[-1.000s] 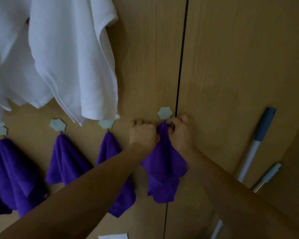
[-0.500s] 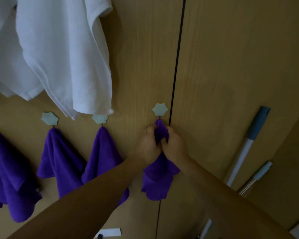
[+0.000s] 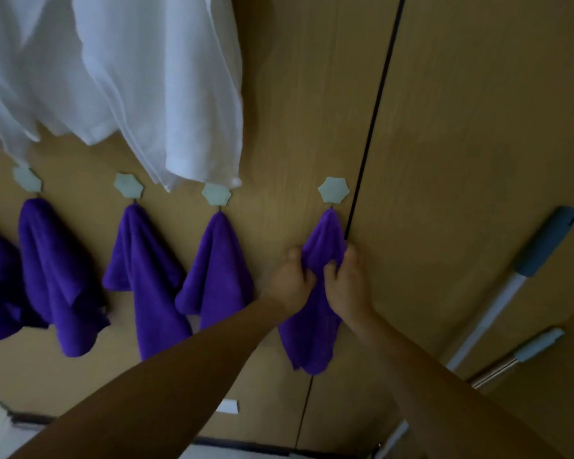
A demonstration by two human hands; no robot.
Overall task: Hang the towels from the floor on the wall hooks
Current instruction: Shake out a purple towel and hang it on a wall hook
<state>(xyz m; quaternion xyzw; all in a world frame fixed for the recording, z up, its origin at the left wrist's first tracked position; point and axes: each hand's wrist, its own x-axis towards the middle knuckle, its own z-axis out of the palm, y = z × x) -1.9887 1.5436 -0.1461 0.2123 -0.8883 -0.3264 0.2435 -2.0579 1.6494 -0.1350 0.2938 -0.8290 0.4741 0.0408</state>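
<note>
Pinching the purple plush towel (image 3: 309,339), seemingly hung on the pale hexagonal hook (image 3: 333,190) at twelve o'clock, were left hand (image 3: 289,283) and right hand (image 3: 345,288).

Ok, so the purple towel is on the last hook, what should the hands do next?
Probably let go with both hands. The purple towel already hangs by its top from the rightmost hook, while the left hand and right hand grip its middle. Open the fingers gently so it doesn't slip off.
</note>
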